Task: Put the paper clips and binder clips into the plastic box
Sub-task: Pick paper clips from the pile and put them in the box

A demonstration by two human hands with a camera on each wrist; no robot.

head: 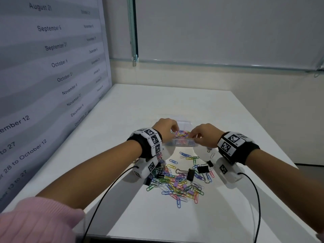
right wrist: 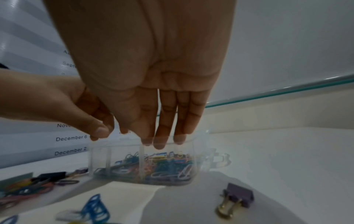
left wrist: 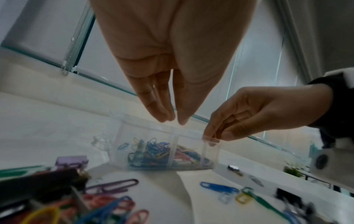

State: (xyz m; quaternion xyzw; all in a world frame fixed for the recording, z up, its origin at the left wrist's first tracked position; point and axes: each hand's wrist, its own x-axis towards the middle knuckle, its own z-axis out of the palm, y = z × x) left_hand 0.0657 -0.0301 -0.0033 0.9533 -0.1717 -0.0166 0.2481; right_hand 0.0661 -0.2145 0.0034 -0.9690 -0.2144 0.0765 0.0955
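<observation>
A clear plastic box (head: 180, 142) with dividers stands mid-table and holds several coloured paper clips. My left hand (head: 172, 130) hovers over its left part, fingertips (left wrist: 162, 116) drawn close to the thumb, with nothing seen between them. My right hand (head: 194, 136) pinches the box's near right rim, thumb outside and fingers (right wrist: 161, 141) reaching down past the wall. Nearer to me lies a loose pile of paper clips (head: 180, 183) with black binder clips (head: 190, 174) among them. A purple binder clip (right wrist: 237, 195) sits just in front of the box.
The white table (head: 140, 106) runs along a wall panel printed with dates (head: 52, 67) on the left. The box's clear lid (head: 182, 122) hangs open behind it. Black cables (head: 98, 204) trail from both wrist cameras toward me.
</observation>
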